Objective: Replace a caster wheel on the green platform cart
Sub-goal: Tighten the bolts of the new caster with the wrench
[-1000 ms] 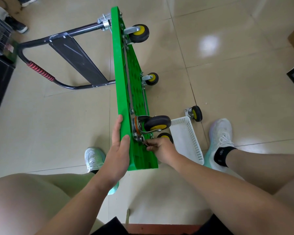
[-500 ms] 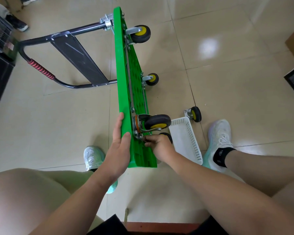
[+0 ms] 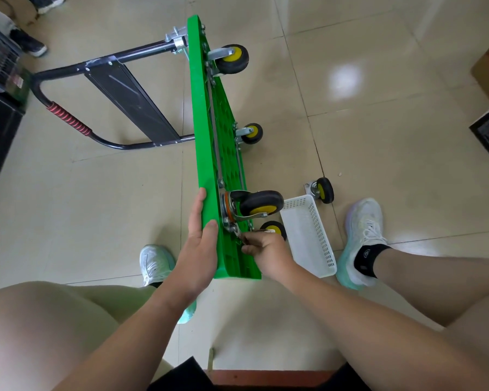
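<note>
Four yellow-hubbed wheels show on the green platform cart (image 3: 206,153), which stands tipped on its long edge on the tiled floor (image 3: 378,136), underside facing right and black handle (image 3: 68,119) lying out to the left. The left hand (image 3: 199,249) lies flat against the cart's near end, fingers straight and thumb over the top edge. The right hand (image 3: 268,249) is curled, its fingertips pinching a small metal piece (image 3: 239,235) at the mounting plate of the near caster wheel (image 3: 261,203); what the piece is cannot be told. A white basket (image 3: 319,244) lies just right of that hand, and a loose caster (image 3: 322,190) stands beside the basket's far end.
</note>
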{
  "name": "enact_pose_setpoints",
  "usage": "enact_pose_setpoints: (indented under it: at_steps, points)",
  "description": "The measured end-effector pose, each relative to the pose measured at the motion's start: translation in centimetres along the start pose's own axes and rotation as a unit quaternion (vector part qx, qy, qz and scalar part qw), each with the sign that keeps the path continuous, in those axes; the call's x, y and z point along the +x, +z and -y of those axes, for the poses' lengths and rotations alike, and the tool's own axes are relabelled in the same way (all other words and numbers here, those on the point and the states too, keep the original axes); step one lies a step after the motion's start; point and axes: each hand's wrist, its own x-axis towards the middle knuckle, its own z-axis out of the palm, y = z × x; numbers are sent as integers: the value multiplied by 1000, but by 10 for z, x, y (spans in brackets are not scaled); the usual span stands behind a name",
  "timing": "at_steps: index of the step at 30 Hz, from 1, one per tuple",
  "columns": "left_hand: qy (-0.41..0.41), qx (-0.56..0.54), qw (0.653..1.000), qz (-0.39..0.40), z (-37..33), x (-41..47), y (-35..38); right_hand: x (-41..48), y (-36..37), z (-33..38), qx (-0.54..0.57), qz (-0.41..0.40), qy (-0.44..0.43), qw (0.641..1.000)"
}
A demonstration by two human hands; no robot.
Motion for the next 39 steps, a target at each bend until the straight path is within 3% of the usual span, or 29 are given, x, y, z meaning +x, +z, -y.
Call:
enact_pose_setpoints:
  at_steps: [4, 11, 20, 25, 31, 39]
  points:
    - [-6, 2, 1000, -2, -3, 0, 1, -19, -2, 4, 53, -15, 39, 998]
    - [-16, 8, 1000, 0, -7, -2, -1, -54, -6, 32, 39, -19, 50, 998]
    - [-17, 26, 999, 7, -7, -2, -2, -51, 1, 77, 222, 40, 231, 946]
    - [-20, 17, 1000, 7, -6, -2, -1, -59, -7, 68, 159, 65, 245, 954]
    - [-19, -16, 1000, 6, -6, -1, 1, -54, -16, 20, -2, -4, 133, 991]
    - [-26, -26, 999, 2, -6, -1, 3, -28, -14, 5, 23, -5, 71, 997]
